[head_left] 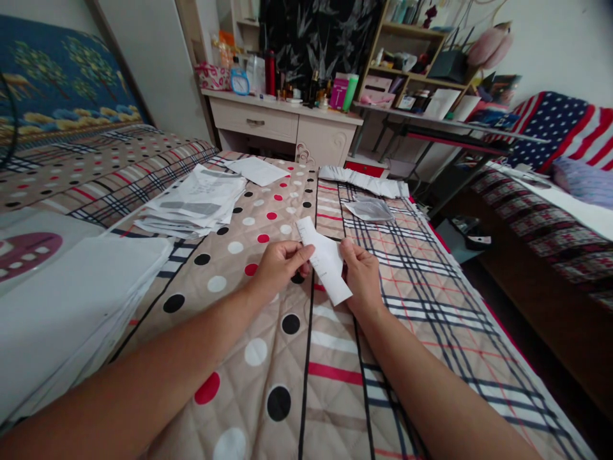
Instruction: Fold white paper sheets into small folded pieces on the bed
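Note:
Between my two hands is a small folded piece of white paper (326, 260), with faint print along one strip. It is held above the patterned bedspread (268, 332). My left hand (286, 263) pinches its left edge, thumb on top and fingers curled beneath. On the other side, my right hand (360, 271) grips the right edge between thumb and fingers. Beyond the hands lies a flat, clear-looking plastic bag (370, 209). A stack of printed sheets (198, 198) rests on the bedspread to the left, with a white sheet (258, 170) behind it.
Large white bags or sheets (71, 300) are piled at the near left. A long crumpled white strip (364, 182) lies at the far edge of the bed. Past it stands a white dresser (258, 121) with bottles and a blue clock (240, 82). A desk (445, 121) is at the right.

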A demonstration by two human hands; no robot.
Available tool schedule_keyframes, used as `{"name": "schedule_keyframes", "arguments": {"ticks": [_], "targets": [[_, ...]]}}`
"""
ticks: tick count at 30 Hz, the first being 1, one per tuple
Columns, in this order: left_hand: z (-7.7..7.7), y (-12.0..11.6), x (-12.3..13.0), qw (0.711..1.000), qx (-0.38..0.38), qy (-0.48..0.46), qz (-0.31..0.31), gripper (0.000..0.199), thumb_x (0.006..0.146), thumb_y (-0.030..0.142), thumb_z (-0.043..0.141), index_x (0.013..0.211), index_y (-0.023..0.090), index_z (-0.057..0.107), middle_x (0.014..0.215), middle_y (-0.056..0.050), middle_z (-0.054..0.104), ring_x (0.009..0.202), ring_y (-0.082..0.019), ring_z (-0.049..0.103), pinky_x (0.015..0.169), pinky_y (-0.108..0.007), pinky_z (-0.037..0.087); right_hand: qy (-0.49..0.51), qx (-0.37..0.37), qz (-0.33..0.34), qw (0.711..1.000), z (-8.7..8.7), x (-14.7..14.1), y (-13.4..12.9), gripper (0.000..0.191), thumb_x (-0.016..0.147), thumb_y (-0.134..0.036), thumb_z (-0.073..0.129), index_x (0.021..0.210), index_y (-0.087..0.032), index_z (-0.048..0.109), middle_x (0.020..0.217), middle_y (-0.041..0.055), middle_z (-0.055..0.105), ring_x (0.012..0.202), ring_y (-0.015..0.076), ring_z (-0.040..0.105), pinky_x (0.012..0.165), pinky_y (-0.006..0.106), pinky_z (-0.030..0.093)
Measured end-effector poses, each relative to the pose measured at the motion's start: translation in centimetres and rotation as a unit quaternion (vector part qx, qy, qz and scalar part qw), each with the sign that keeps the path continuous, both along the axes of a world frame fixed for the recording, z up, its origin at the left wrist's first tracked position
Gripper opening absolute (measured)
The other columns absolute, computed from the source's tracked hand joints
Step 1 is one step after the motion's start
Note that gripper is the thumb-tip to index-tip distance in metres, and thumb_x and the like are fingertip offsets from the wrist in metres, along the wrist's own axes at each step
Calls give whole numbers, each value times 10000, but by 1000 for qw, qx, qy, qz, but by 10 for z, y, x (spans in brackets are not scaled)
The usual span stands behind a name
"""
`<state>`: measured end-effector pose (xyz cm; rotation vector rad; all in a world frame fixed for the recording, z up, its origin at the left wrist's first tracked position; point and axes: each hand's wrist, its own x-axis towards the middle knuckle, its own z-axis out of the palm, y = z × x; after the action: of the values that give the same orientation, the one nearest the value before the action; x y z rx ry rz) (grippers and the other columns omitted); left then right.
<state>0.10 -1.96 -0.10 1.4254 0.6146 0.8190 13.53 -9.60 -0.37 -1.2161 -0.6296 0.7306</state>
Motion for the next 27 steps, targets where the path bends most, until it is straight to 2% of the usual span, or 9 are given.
{"name": "schedule_keyframes", "arguments": {"ticks": [5,10,15,21,24,27], "targets": [[-1,1,1,999,-15,-41,-15,325,773,473,696,722,151,694,620,-16,646,521,-100,563,448,-190,363,45,-17,-5,999,5,-2,1,431,683,-570,731,609,-163,608,481,-29,538,395,89,427,374,222,298],[0,1,1,998,-23,-51,-13,325,752,487,710,749,161,708,631,-21,656,524,-104,561,454,-198,356,69,-29,12,997,8,-7,-1,434,668,-593,731,652,-172,623,510,-12,590,414,118,496,379,238,351],[0,1,1,997,-45,-56,-21,314,788,472,678,763,160,703,647,-17,656,548,-99,563,484,-195,367,58,-19,15,998,2,-5,0,423,698,-577,722,628,-176,605,495,-23,570,391,97,451,372,229,331],[-4,3,-1,993,-73,-84,-42,247,833,383,619,760,151,662,682,-12,637,574,-96,553,517,-191,400,53,-5,33,998,-2,-6,0,399,771,-538,675,611,-185,580,417,-52,488,339,75,358,343,214,235],[-4,3,-1,994,-66,-76,-32,179,815,322,622,799,151,670,678,-6,637,574,-94,549,519,-182,405,27,-13,21,999,3,-11,-2,410,772,-527,679,582,-181,566,409,-50,485,337,71,357,345,210,223],[-3,2,1,997,-26,-66,-9,189,689,211,712,868,153,689,719,-2,668,618,-108,584,581,-193,461,-55,-26,24,998,7,-17,-5,446,798,-536,649,553,-175,561,408,-43,480,358,72,378,368,211,241]]}}
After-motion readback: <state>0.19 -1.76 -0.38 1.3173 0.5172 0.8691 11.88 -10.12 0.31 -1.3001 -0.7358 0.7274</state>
